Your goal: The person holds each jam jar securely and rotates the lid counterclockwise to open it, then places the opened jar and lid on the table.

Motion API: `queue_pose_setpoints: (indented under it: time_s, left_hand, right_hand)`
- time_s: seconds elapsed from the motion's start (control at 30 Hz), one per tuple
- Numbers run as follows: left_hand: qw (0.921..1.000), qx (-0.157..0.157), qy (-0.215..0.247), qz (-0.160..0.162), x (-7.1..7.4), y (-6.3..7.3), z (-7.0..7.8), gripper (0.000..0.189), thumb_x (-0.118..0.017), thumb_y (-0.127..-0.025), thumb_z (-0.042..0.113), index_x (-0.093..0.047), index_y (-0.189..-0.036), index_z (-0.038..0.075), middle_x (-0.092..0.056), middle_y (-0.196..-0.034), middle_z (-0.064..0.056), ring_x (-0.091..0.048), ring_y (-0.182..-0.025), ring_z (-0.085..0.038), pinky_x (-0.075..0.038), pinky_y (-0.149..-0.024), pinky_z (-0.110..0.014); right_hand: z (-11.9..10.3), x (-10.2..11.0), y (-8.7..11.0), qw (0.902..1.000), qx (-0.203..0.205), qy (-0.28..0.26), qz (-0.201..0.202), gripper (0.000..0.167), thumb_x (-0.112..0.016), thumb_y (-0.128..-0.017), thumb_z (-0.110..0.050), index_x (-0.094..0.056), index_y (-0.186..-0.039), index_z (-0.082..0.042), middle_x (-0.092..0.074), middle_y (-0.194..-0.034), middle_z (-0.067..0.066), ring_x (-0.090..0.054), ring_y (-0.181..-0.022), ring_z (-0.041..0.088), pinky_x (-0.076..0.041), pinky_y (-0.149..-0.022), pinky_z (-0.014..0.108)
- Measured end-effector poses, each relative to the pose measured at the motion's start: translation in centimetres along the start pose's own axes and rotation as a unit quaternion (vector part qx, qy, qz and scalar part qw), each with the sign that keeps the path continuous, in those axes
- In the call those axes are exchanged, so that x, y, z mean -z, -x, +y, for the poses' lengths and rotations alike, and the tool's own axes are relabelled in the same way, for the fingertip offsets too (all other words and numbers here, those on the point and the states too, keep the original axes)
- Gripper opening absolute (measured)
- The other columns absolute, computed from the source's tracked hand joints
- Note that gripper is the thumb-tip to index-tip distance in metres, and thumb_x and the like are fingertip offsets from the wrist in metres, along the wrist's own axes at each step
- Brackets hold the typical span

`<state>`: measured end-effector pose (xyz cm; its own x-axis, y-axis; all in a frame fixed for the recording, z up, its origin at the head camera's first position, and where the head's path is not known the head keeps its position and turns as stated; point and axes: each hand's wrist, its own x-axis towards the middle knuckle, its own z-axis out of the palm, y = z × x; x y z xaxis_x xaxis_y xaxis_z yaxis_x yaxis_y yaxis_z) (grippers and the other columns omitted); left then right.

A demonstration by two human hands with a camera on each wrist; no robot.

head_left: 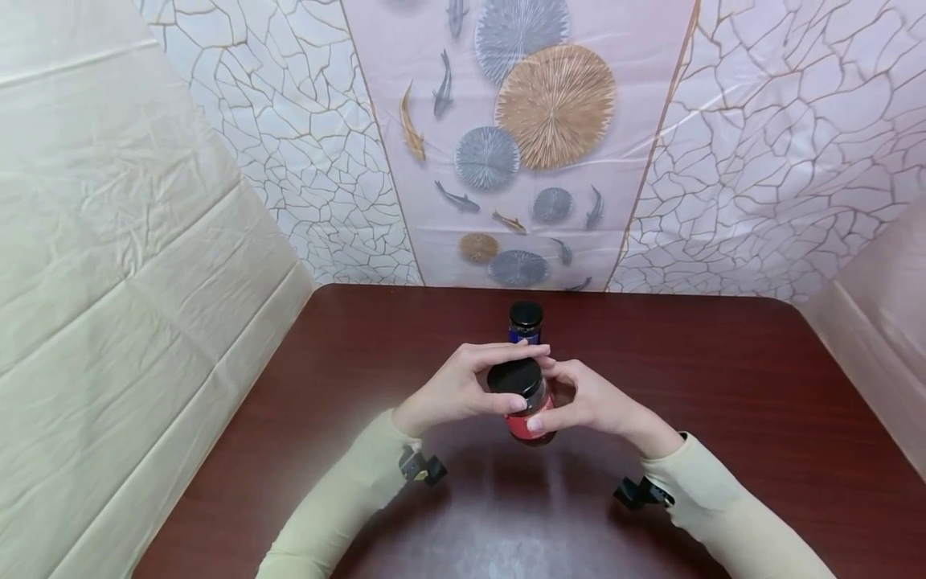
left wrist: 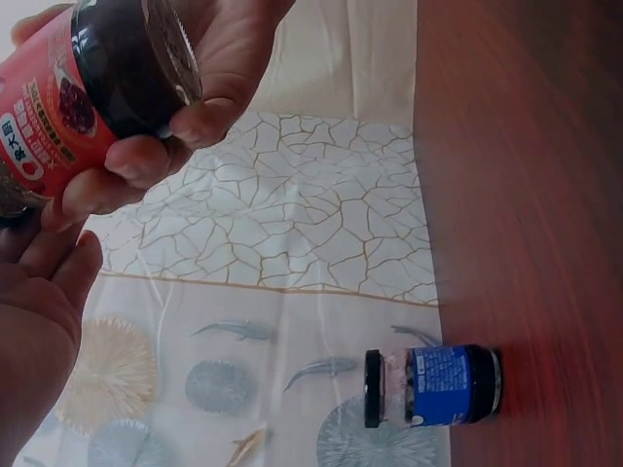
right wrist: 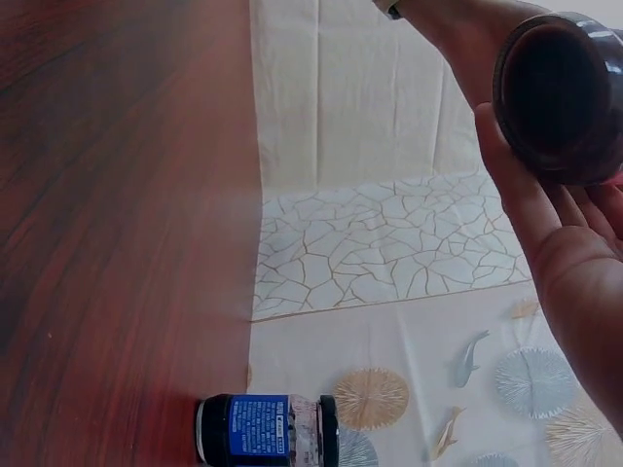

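Red-labelled jar (head_left: pixel 530 429) between both hands (head_left: pixel 460 388) (head_left: pixel 604 406)

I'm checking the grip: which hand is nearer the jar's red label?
Right. The right hand has its thumb on the red label; the left hand sits higher, beside the black lid.

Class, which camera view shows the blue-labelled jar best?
Left wrist: the blue-labelled jar appears whole, unobstructed. The right wrist view crops it at the bottom edge; in the head view, the left hand covers its lower part.
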<state>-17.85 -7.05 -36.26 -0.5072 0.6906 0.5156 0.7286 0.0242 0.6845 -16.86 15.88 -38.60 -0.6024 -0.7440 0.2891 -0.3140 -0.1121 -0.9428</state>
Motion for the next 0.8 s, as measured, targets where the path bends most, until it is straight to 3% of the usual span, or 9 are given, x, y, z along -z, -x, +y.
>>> queue_pose_setpoints:
  time_s: [0.1, 0.27, 0.5, 0.67, 0.8]
  left_hand:
    - [0.9999, 0.008, -0.003, 0.015, -0.2, 0.2, 0.0, 0.059, -0.083, -0.081, 0.006, -0.062, -0.136, 0.003, -0.068, -0.129, -0.007, -0.062, -0.118, -0.014, -0.052, -0.098, -0.031]
    - [0.9987, -0.016, 0.006, 0.049, -0.5, 0.2, -0.3, 0.059, -0.085, -0.077, 0.000, -0.064, -0.132, -0.002, -0.069, -0.127, -0.011, -0.064, -0.115, -0.017, -0.054, -0.094, -0.032]
    - [0.9947, -0.024, 0.063, 0.078, -0.7, 0.3, -0.4, 0.054, -0.082, -0.076, -0.009, -0.064, -0.128, -0.006, -0.065, -0.130, -0.018, -0.059, -0.127, -0.024, -0.047, -0.107, -0.041]
    - [0.9916, -0.018, 0.075, 0.104, -0.9, 0.1, -0.2, 0.048, -0.081, -0.078, -0.007, -0.065, -0.124, -0.005, -0.066, -0.127, -0.021, -0.057, -0.130, -0.025, -0.041, -0.112, -0.042]
    - [0.9880, -0.016, 0.083, 0.129, -1.2, -0.3, -0.4, 0.045, -0.079, -0.078, -0.010, -0.066, -0.121, -0.006, -0.069, -0.120, -0.021, -0.055, -0.132, -0.026, -0.037, -0.115, -0.043]
  right_hand:
    - [0.0, -0.2, 0.0, 1.0000, 0.001, -0.008, 0.001, 0.051, -0.077, -0.087, -0.003, -0.054, -0.128, 0.016, -0.071, -0.109, 0.010, -0.069, -0.093, 0.016, -0.059, -0.080, 0.030]
    - [0.1, -0.4, -0.1, 0.9997, 0.012, -0.005, 0.022, 0.048, -0.077, -0.085, 0.000, -0.056, -0.126, 0.014, -0.072, -0.106, 0.008, -0.068, -0.091, 0.015, -0.059, -0.077, 0.028]
    - [-0.3, -1.3, -0.4, 0.9980, 0.012, 0.004, 0.063, 0.041, -0.078, -0.083, 0.004, -0.063, -0.121, 0.006, -0.072, -0.098, 0.006, -0.066, -0.085, 0.013, -0.056, -0.072, 0.024]
    - [-0.4, -1.7, -0.5, 0.9937, 0.024, 0.056, 0.094, 0.035, -0.080, -0.081, 0.005, -0.065, -0.112, 0.000, -0.063, -0.076, -0.002, -0.057, -0.068, 0.008, -0.049, -0.059, 0.021]
    - [-0.7, -1.8, -0.6, 0.9855, 0.013, 0.109, 0.129, 0.033, -0.083, -0.080, -0.001, -0.066, -0.108, -0.005, -0.058, -0.071, -0.004, -0.053, -0.063, 0.008, -0.046, -0.055, 0.022]
